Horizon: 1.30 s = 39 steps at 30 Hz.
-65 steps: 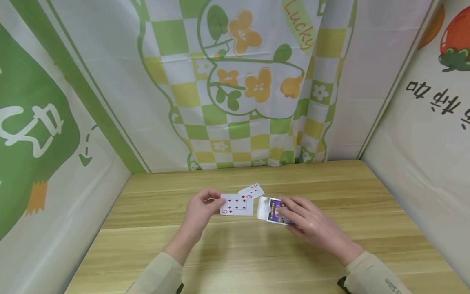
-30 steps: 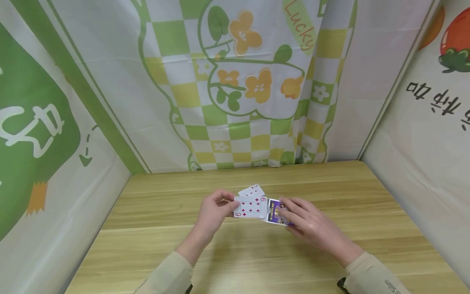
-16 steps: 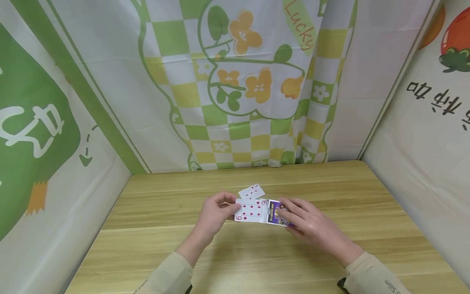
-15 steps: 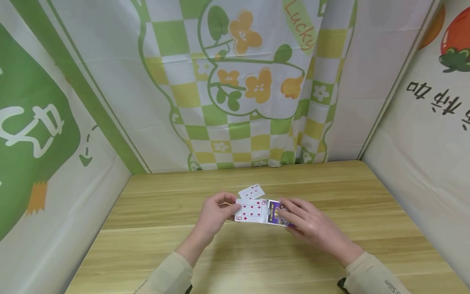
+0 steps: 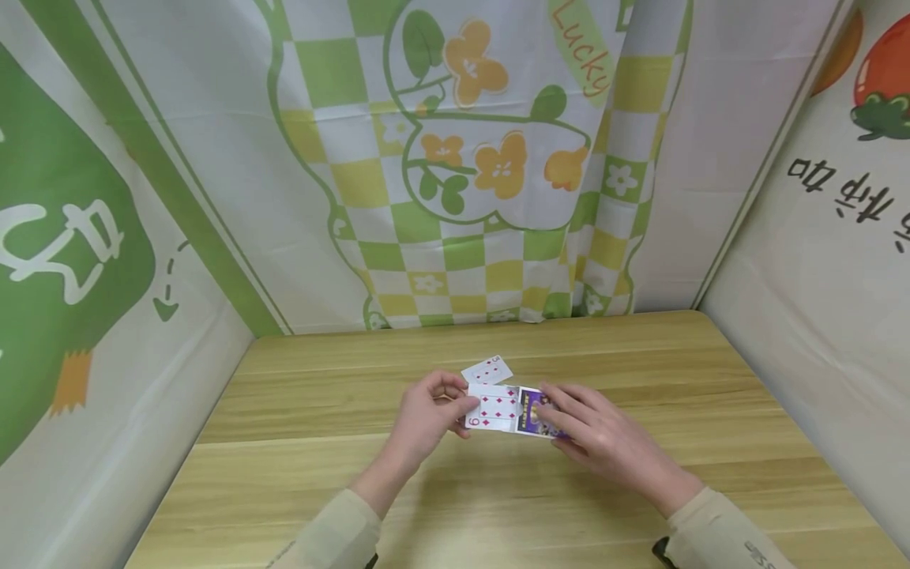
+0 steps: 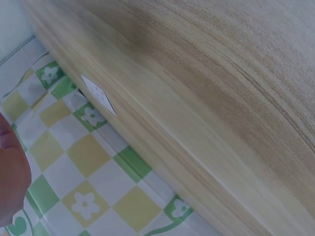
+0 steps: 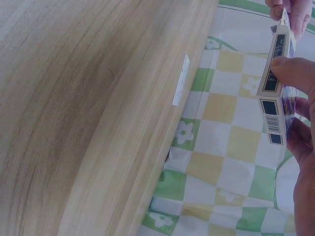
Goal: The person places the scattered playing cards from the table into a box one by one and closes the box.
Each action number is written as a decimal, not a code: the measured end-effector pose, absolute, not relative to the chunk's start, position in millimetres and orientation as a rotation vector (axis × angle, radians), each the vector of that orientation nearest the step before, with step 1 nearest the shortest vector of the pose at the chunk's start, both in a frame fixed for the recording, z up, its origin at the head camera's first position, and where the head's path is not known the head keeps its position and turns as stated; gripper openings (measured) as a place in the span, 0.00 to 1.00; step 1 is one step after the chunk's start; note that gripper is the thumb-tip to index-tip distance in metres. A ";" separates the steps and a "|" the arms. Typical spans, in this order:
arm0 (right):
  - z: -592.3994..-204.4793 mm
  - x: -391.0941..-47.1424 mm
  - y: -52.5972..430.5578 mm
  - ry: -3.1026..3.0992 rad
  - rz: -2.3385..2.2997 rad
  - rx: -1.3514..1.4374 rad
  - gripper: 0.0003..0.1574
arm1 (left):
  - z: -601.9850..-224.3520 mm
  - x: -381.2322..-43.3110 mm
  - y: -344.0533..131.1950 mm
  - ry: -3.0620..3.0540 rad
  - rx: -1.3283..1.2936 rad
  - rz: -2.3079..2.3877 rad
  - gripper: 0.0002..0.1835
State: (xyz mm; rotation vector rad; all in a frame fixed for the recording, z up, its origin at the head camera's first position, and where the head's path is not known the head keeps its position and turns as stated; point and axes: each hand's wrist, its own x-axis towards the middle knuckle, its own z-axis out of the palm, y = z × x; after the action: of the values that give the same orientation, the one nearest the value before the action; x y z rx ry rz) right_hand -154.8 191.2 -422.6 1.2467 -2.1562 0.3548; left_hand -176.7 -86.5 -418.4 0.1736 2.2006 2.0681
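Note:
My left hand (image 5: 424,414) pinches the left end of a six of diamonds playing card (image 5: 498,405) between thumb and fingers. The card's right end meets the open end of a purple card box (image 5: 535,412), and its right corner index is hidden there. Around that box my right hand (image 5: 604,431) is curled, fingers across its printed front. In the right wrist view the thumb presses the narrow side of the box (image 7: 274,83), raised off the table. Behind the held card a three of diamonds playing card (image 5: 487,369) lies face up on the table, partly overlapped in the head view.
The wooden table (image 5: 320,466) reaches back to a green-and-yellow checked curtain (image 5: 462,261). White printed cloth walls stand at the left (image 5: 178,332) and right (image 5: 817,300).
My left hand has carried the six of diamonds rightward up to the box, and its right end has slid into the opening. The right hand and the three of diamonds have stayed in place.

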 end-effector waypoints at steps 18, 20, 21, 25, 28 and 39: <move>-422.1 -153.8 188.3 -2.163 0.337 1.241 0.37 | -418.3 -160.4 -71.7 2.692 0.513 1.809 0.06; -422.1 -153.7 187.9 -2.156 0.340 1.243 0.37 | -418.3 -159.3 -71.3 2.727 0.530 1.770 0.06; -422.1 -153.6 187.8 -2.152 0.340 1.242 0.37 | -418.2 -158.8 -71.1 2.744 0.532 1.749 0.06; -422.0 -153.8 187.6 -2.116 0.347 1.247 0.37 | -419.0 -156.9 -69.6 2.849 0.555 1.637 0.05; -422.1 -154.1 187.9 -2.109 0.352 1.250 0.37 | -419.3 -155.7 -67.9 2.923 0.571 1.567 0.04; -421.6 -152.9 188.2 -2.172 0.334 1.230 0.39 | -421.5 -152.8 -63.5 3.036 0.798 1.453 0.03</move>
State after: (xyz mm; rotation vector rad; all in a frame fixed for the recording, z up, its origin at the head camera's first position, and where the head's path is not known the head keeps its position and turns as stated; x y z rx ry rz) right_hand -152.9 188.2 -421.6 1.2302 -2.1720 0.3335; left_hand -152.8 -63.5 -421.5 0.7980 3.0364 1.4527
